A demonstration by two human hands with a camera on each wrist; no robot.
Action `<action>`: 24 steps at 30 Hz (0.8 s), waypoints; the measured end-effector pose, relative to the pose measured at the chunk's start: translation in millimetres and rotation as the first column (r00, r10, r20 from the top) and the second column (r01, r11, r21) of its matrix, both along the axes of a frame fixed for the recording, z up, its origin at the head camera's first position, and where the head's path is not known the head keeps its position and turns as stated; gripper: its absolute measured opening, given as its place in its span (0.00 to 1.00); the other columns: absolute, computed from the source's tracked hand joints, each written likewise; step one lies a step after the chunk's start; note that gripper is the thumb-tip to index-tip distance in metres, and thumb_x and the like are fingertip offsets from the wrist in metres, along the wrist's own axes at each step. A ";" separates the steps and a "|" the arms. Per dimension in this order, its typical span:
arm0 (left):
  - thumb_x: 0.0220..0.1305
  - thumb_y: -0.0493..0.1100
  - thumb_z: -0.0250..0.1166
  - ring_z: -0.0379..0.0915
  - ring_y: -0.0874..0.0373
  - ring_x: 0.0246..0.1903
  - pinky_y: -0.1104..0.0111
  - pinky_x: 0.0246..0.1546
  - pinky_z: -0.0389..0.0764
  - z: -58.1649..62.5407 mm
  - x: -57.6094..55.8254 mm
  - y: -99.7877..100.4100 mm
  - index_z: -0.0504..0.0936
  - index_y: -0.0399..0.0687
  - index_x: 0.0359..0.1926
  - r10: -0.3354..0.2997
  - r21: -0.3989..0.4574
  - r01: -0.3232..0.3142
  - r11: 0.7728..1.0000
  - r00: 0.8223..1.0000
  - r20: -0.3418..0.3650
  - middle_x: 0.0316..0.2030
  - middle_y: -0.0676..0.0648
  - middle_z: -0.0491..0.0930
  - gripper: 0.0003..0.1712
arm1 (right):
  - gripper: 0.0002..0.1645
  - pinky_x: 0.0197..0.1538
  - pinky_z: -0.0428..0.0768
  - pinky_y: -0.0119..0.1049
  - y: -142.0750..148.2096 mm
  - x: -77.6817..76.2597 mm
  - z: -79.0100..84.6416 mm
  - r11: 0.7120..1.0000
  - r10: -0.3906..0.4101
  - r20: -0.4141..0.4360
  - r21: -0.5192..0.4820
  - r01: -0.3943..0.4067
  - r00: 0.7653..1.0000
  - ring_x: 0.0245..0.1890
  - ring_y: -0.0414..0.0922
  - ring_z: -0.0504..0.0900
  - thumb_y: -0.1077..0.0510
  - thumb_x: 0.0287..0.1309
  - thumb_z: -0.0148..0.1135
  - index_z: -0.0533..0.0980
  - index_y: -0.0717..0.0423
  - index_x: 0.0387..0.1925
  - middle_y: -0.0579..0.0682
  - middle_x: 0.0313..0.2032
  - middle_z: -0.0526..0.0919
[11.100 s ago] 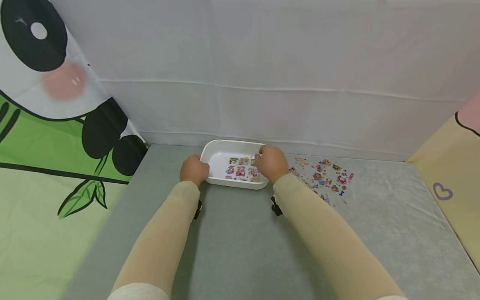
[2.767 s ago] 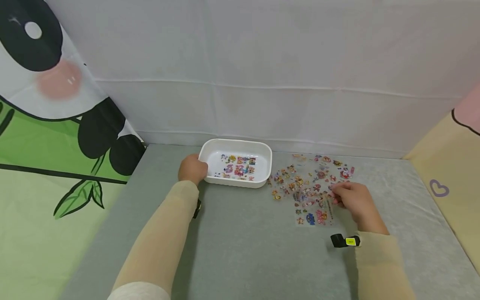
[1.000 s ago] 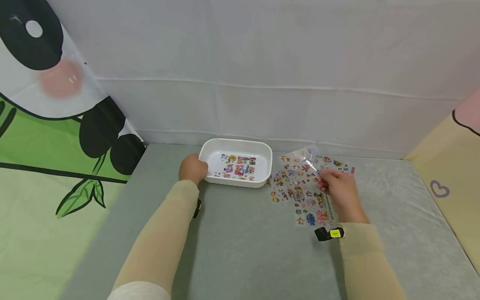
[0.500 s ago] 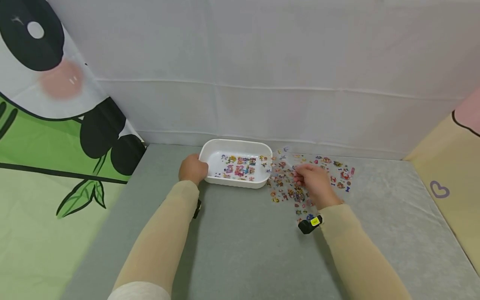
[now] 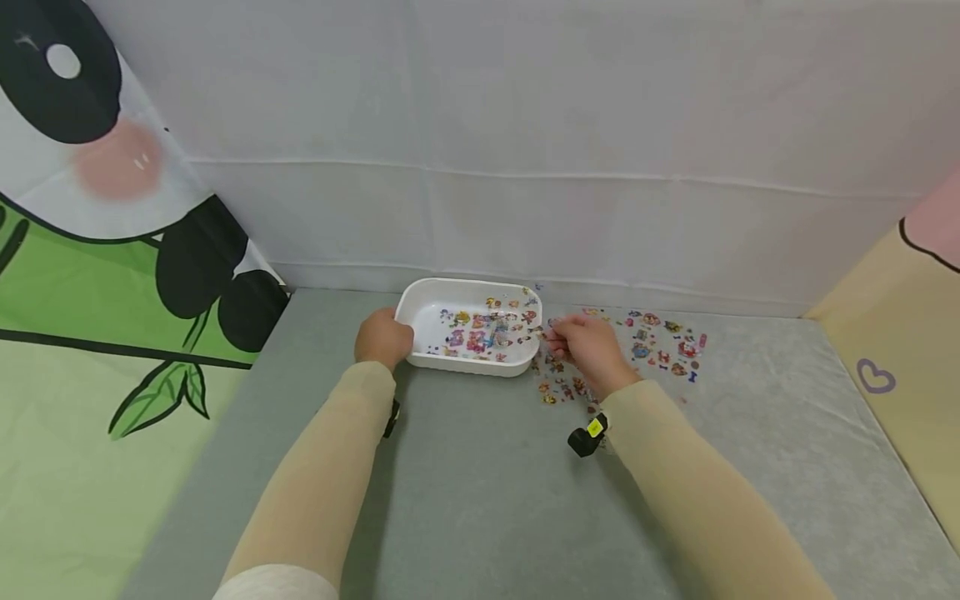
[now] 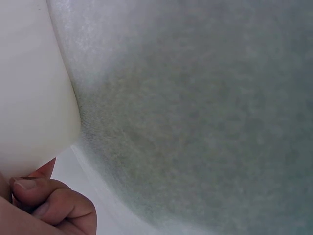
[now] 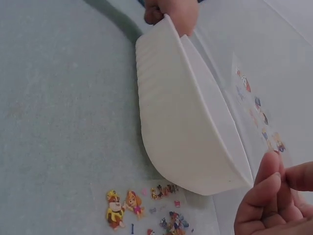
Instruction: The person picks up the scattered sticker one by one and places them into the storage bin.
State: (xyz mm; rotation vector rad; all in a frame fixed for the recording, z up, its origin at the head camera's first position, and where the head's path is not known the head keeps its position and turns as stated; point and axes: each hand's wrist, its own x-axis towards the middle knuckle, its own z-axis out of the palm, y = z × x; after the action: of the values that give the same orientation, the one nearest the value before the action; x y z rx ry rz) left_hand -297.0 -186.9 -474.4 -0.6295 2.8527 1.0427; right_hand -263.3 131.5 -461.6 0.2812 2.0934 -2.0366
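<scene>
A white plastic tray (image 5: pixel 465 364) stands on the grey table, with colourful sticker sheets lying in it. At its left end my left hand (image 5: pixel 384 340) grips the rim; in the left wrist view the curled fingers (image 6: pixel 68 208) show beside the white wall. My right hand (image 5: pixel 592 350) is just off the tray's right end, pinching a clear sticker sheet (image 5: pixel 528 317) between thumb and fingers. That sheet reaches over the tray's right part. In the right wrist view the pinched sheet (image 7: pixel 257 110) stands up from the fingertips above the rim.
More clear sticker sheets (image 5: pixel 667 346) with cartoon figures lie on the table right of the tray, partly under my right arm. A white cloth wall (image 5: pixel 480 217) rises close behind the tray. Printed panels (image 5: pixel 885 358) stand at both sides.
My right hand picked up a sticker sheet from the spread on the right and has carried it left to the tray. The left hand has stayed on the tray's rim.
</scene>
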 end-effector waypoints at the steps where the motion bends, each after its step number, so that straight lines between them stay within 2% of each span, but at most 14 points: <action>1: 0.70 0.39 0.56 0.75 0.42 0.56 0.46 0.61 0.74 1.0 0.8 -0.5 0.75 0.36 0.68 0.003 0.001 -0.003 1.000 1.000 -0.001 0.61 0.37 0.79 0.27 | 0.15 0.50 0.82 0.40 -3.2 -1.6 1.9 1.000 0.006 -0.005 0.023 -0.006 1.000 0.37 0.43 0.84 0.59 0.76 0.54 0.77 0.68 0.53 0.55 0.41 0.85; 7: 0.70 0.39 0.55 0.75 0.42 0.55 0.47 0.59 0.75 1.8 3.1 -2.1 0.76 0.36 0.67 0.005 -0.007 -0.005 1.000 1.000 -0.018 0.60 0.36 0.80 0.27 | 0.11 0.51 0.83 0.49 -18.1 -3.4 7.1 0.991 0.025 -0.023 0.133 -0.022 0.999 0.33 0.43 0.87 0.60 0.75 0.56 0.79 0.65 0.45 0.56 0.39 0.87; 14: 0.70 0.39 0.55 0.76 0.43 0.54 0.47 0.59 0.76 -3.0 1.8 1.6 0.76 0.36 0.67 -0.012 -0.001 0.012 1.000 1.000 -0.009 0.59 0.37 0.80 0.27 | 0.11 0.52 0.82 0.52 -21.4 -0.4 3.8 0.974 0.032 -0.026 0.226 -0.025 0.999 0.38 0.51 0.88 0.60 0.76 0.54 0.77 0.64 0.46 0.57 0.40 0.87; 19: 0.70 0.39 0.55 0.76 0.43 0.54 0.47 0.58 0.76 -1.7 2.6 -0.2 0.76 0.37 0.67 -0.008 -0.001 0.008 1.000 1.000 -0.016 0.59 0.37 0.80 0.27 | 0.11 0.42 0.81 0.48 -23.7 -3.8 6.4 0.950 0.081 -0.037 0.307 -0.065 0.996 0.43 0.58 0.87 0.58 0.76 0.53 0.77 0.62 0.48 0.56 0.39 0.88; 24: 0.70 0.39 0.55 0.76 0.43 0.54 0.47 0.59 0.76 -0.4 2.7 -1.7 0.76 0.37 0.67 -0.020 -0.005 0.020 1.000 1.000 -0.013 0.59 0.37 0.80 0.27 | 0.09 0.29 0.76 0.39 -28.1 -8.6 11.3 0.902 0.112 -0.053 0.425 -0.079 0.992 0.36 0.52 0.87 0.58 0.75 0.53 0.76 0.58 0.46 0.55 0.38 0.88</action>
State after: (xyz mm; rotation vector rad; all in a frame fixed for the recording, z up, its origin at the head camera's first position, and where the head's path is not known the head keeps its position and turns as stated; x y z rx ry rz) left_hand -294.2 -188.6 -474.8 -0.5948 2.8673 1.0408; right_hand -271.9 103.5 -450.3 0.1615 2.5289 -1.5428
